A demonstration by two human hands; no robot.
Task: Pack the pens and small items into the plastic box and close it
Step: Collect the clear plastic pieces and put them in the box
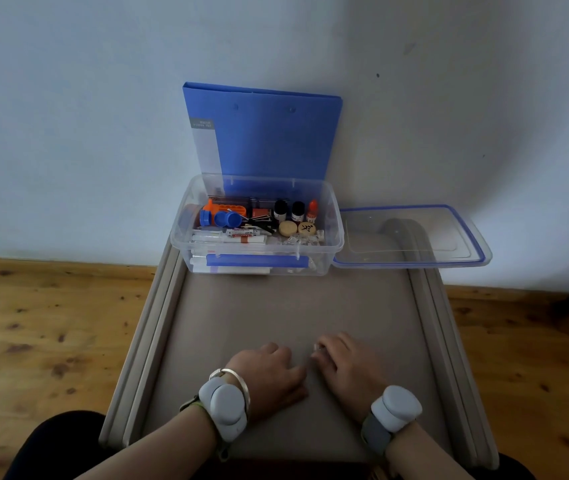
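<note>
While both hands rest low on the tabletop (276, 306), the clear plastic box (333, 216) stands open at its far edge.
Palm down near the front edge, the left hand (265, 372) angles inward with its fingers loosely bent against the surface, its grip released and holding nothing. The right hand (345, 367) lies just beside it, knuckles up, fingers curled toward the left one; a small pale glint shows at its fingertips (324, 344), and I cannot tell whether that grip is grasping anything. White pens (227, 239) lie along the box's front side, with 2 dark-capped bottles (289, 210) and blue caps (222, 218) behind them. The blue-rimmed lid (411, 237) lies flat just right of the box. A blue folder (269, 136) leans upright behind it.
</note>
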